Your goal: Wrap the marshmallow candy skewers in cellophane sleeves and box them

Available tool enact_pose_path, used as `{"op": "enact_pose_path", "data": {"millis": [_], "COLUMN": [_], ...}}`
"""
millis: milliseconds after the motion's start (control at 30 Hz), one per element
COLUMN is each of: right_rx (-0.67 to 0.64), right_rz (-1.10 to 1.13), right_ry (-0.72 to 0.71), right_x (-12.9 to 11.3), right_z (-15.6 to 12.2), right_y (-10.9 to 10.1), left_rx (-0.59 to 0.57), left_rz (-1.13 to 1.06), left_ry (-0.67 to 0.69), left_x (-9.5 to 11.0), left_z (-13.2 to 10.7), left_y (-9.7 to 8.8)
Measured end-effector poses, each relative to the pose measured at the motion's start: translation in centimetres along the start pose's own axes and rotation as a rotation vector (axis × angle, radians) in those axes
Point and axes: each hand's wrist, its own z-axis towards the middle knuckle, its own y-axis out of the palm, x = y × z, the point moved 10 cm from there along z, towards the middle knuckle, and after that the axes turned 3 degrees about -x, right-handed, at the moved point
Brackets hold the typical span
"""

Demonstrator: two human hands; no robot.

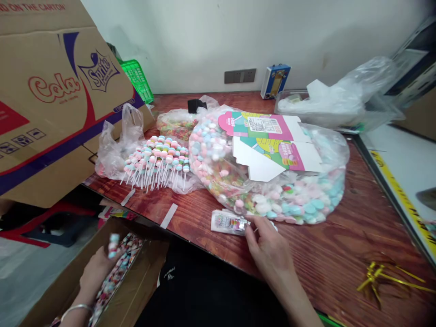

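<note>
My left hand [94, 271] is closed on a blurred candy stick [113, 245] with stacked pink, white and blue pieces. It is over a cardboard box [150, 265] filled with many small colourful candies [114, 272]. At the table's front edge, my right hand [270, 245] has its thumb and fingers on the right end of a small pile of printed plastic wrappers [226, 221]. Just behind them lies a large clear bag of pastel candies [306, 206]. A bunch of candy lollipops [163, 154] on white sticks rests on plastic to the left.
A flattened printed carton [269, 165] lies on the big bag. On the left stands a large Cola and Sprite carton [61, 113]. Gold twist ties [376, 274] are at the right. A plastic tub [327, 109] and blue box [275, 81] stand by the wall.
</note>
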Motion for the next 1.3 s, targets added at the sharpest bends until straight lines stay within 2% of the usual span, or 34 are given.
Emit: {"op": "enact_pose_path", "data": {"millis": [33,67,133,200,267,333,400,467,567,667,833,1067,1200,1300], "right_rx": [0.029,0.061,0.128,0.178,0.202,0.216,0.232,0.242,0.245,0.266,0.289,0.314,0.331,0.376], "right_rz": [-0.038,-0.074,-0.144,-0.228,-0.312,-0.365,-0.376,-0.351,-0.307,-0.303,-0.409,-0.348,-0.393,-0.453], "right_ry": [0.023,0.041,0.042,0.008,-0.014,-0.020,-0.030,-0.031,-0.015,-0.002,-0.021,-0.070,-0.152,-0.136], "right_x": [0.6,1.2,1.9,2.0,1.8,1.5,1.2,1.0,1.4,1.8,1.4,-0.2,-1.4,-1.2], "right_z": [-0.2,-0.5,-1.1,-1.6,-2.0,-2.2,-2.4,-2.5,-2.6,-2.7,-3.2,-3.3,-3.5,-4.0], "right_y": [-0.6,-1.2,-2.3,-2.6,-2.1,-1.4,-0.7,-0.3,-0.1,-0.3,-0.7,-1.2,-3.4,-7.2], "left_rx": [0.050,0.103,0.254,0.337,0.241,0.090,-0.040,-0.152,-0.275,-0.333,-0.329,-0.314,-0.324,-0.351], "left_rz": [0.081,0.098,-0.025,-0.245,-0.413,-0.499,-0.488,-0.427,-0.389,-0.391,-0.434,-0.482,-0.507,-0.531], "left_ry": [0.034,0.133,0.444,0.771,1.097,1.344,1.520,1.585,1.553,1.526,1.487,1.458,1.405,1.368], "left_x": [0.6,2.7,9.7,17.6,25.0,30.7,34.5,36.8,38.3,38.5,37.9,38.0,38.0,38.0], "left_z": [-0.4,-1.0,-3.7,-8.1,-13.4,-18.5,-22.5,-24.5,-24.5,-23.8,-23.4,-23.3,-22.9,-22.5], "left_y": [-0.1,-0.3,-1.3,-2.3,-2.0,-0.9,0.7,2.7,5.0,6.1,7.1,7.3,7.1,7.1]}}
